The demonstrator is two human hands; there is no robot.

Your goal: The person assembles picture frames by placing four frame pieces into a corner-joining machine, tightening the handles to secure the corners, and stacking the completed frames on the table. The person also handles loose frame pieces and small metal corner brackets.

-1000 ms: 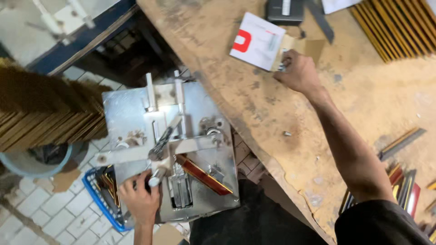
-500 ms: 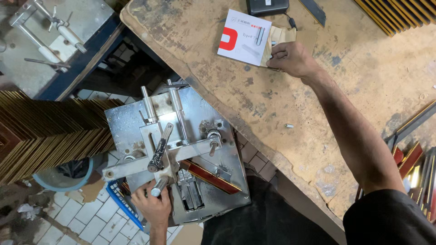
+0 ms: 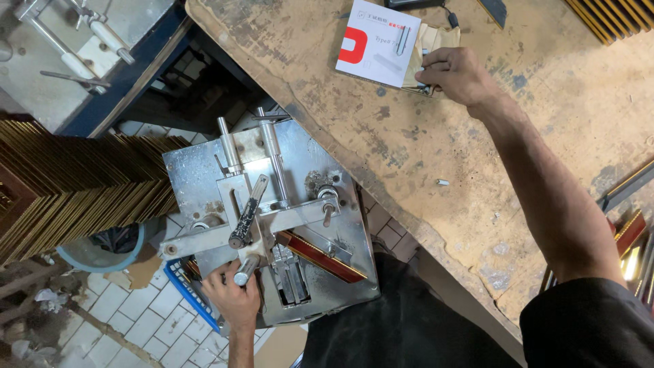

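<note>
Steel machine [image 3: 272, 225] bolted low beside a worn wooden bench [image 3: 436, 157], seen from above. Left hand [image 3: 235, 300] wrapped round the knob [image 3: 244, 271] at the near end of the machine's handle, fingers closed on it, thumb side toward the plate. Red-and-gold moulding [image 3: 320, 257] lying slantwise in the machine's clamp, just right of that knob, apart from the fingers. Second lever [image 3: 246, 212] tilted above the knob, untouched.

Right hand [image 3: 458, 73] stretched far across the bench, fingers curled down onto a brown paper packet [image 3: 436, 42] (something small and metallic under the fingertips, too small to tell what). White-and-red card [image 3: 378, 42] touching the packet's left side, just beside the knuckles. Cannot tell whether the fingertips pinch anything or only press down.

Bench edge running diagonally between the two hands, the machine sitting just below it. Bare bench top around the right forearm, save one small metal piece [image 3: 443, 182] left of it. Stacked gold mouldings [image 3: 75, 180] crowding the machine's left side; blue crate [image 3: 187, 289] tucked just beside the left hand, over tiled floor. More mouldings [image 3: 630, 228] at the right edge, near the right elbow.
</note>
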